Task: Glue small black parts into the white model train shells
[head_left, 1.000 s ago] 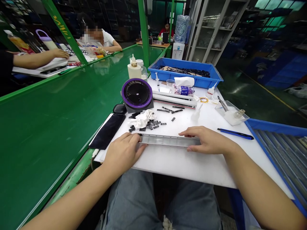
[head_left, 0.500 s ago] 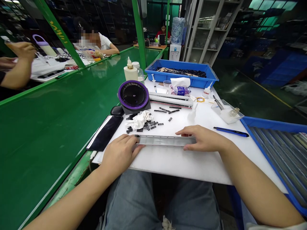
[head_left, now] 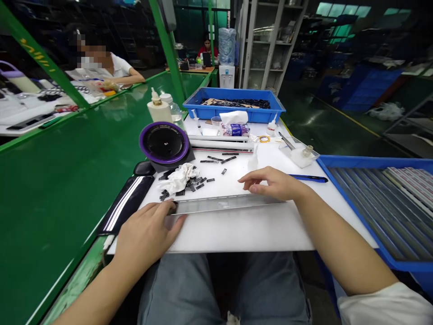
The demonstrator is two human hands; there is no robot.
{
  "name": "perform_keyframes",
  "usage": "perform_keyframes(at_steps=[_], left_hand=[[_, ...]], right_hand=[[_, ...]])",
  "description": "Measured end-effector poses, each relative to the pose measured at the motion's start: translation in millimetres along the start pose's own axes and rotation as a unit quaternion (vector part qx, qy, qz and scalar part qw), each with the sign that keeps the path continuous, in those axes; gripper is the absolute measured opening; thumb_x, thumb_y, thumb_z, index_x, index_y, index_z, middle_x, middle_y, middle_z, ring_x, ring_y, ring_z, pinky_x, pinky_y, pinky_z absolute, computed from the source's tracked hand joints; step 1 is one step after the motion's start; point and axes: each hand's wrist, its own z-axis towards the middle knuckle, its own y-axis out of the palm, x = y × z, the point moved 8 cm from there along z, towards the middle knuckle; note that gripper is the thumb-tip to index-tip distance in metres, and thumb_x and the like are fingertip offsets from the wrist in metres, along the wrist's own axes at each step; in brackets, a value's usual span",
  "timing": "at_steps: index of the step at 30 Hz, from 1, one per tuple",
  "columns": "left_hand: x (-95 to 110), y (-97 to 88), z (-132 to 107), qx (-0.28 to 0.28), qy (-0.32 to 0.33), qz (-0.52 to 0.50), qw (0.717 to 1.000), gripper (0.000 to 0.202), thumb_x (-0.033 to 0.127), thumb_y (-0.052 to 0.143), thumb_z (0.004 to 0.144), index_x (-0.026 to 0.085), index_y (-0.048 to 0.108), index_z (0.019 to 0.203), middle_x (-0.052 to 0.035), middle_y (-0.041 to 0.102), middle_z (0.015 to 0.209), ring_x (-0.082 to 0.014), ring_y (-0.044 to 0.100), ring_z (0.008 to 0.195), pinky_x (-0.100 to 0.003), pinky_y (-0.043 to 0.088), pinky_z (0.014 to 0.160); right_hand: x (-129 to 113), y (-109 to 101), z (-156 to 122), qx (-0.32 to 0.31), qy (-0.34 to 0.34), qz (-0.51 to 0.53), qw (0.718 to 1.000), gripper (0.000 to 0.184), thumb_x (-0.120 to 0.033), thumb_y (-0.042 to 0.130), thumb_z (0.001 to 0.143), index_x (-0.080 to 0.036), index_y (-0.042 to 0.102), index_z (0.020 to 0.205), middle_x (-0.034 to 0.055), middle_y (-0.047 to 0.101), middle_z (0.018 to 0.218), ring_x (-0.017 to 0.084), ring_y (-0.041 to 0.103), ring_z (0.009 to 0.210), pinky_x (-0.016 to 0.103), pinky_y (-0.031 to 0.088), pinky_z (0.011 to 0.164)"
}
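A long silver-grey metal strip [head_left: 216,205] lies across the near part of the white work board [head_left: 243,234]. My left hand [head_left: 145,232] is closed on the strip's left end, with the fingertips over a dark spot there and the thumb along the near side. My right hand [head_left: 274,183] hovers over the strip's right part, its fingers loosely bent and apart, with nothing visible in them. Behind the strip, small black pieces [head_left: 192,187] lie scattered around a crumpled white cloth [head_left: 179,178]. A blue utility knife [head_left: 309,178] rests behind my right wrist.
A round black dish with a purple rim [head_left: 164,142] stands at left, near a pump bottle [head_left: 158,106]. Farther back are long white profiles [head_left: 219,145], a tissue pack [head_left: 236,130] and a blue bin [head_left: 233,116]. Another blue tray [head_left: 355,161] holds long strips at right. A co-worker [head_left: 118,67] sits across the green belt.
My right hand has lifted off the strip's right end, its fingers now above it. My left hand still holds the left end. The whole view has shifted, with things appearing farther left.
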Motion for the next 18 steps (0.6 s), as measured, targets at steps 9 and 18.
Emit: perform_keyframes(at_steps=[9, 18], left_hand=[[69, -29.5, 22, 0.025, 0.175, -0.073, 0.982, 0.028, 0.039, 0.056, 0.09, 0.019, 0.057, 0.11, -0.0163, 0.051, 0.143, -0.0358, 0.048, 0.131, -0.054, 0.044, 0.106], [116, 4.4, 55, -0.022, 0.25, -0.077, 0.965, 0.033, 0.018, 0.043, 0.09, 0.02, 0.066, 0.113, -0.0099, 0.068, 0.123, -0.0288, 0.067, 0.101, -0.045, 0.055, 0.085]], right_hand=[[3, -19, -1, 0.05, -0.019, 0.09, 0.995, 0.04, -0.052, 0.058, 0.09, -0.019, 0.073, 0.106, 0.0053, 0.074, 0.097, 0.02, 0.066, 0.093, 0.03, 0.05, 0.081], [19, -99, -26, 0.337, -0.187, 0.24, 0.891, 0.054, -0.063, 0.055, 0.086, -0.018, 0.054, 0.056, -0.0036, 0.038, 0.051, 0.009, 0.032, 0.049, 0.027, 0.022, 0.05]])
